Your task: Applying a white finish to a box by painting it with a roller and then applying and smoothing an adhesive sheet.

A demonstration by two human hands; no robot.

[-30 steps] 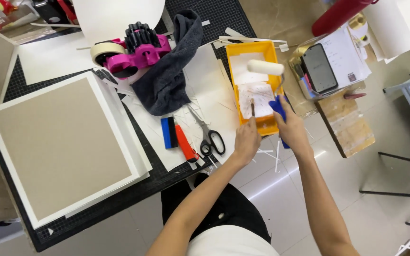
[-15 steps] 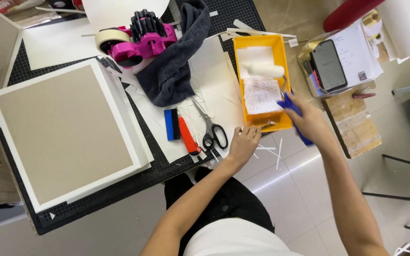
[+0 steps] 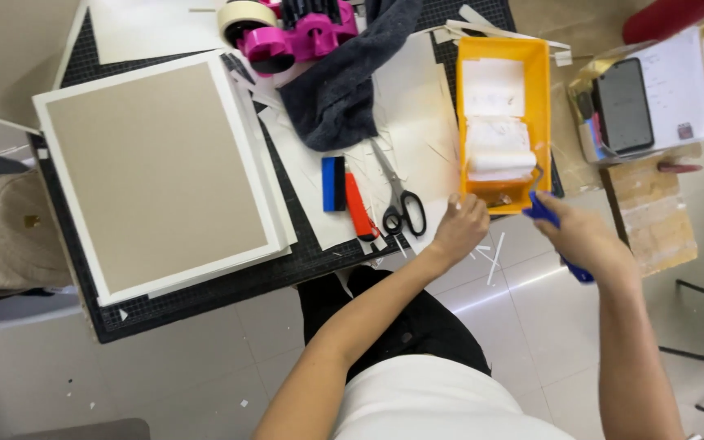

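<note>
Right now I am gripping the blue handle (image 3: 554, 228) of a paint roller in my right hand (image 3: 584, 238), fingers wrapped shut around it, with the handle's end poking out below my palm. My left hand (image 3: 462, 230) is resting with curled fingers against the near rim of the yellow tray (image 3: 541, 106), steadying its corner; I cannot tell whether it is actually pinching the rim.

Inside the tray, the white roller sleeve (image 3: 499, 161) is lying across the near end, and beyond it a whitish coated floor is showing up to the far wall. What is sitting in the small near pocket under the sleeve is too murky to make out.

Just left of my left hand, black-handled scissors (image 3: 401, 204) are lying on a white sheet (image 3: 417, 114), beside an orange cutter (image 3: 359, 208) and a blue-and-black block (image 3: 334, 183). Further left a beige board (image 3: 156, 175) is sitting on white paper atop a black gridded cutting mat (image 3: 205, 293).

Farther off, a dark grey cloth (image 3: 344, 81) is slumping next to a pink tape dispenser (image 3: 299, 37), which is being cut off by the top edge. To the right, a dark phone (image 3: 622, 104) is lying on papers over a wooden stand (image 3: 653, 212).

Everything is spreading over a pale tiled floor (image 3: 205, 375) sprinkled with paper slivers.
</note>
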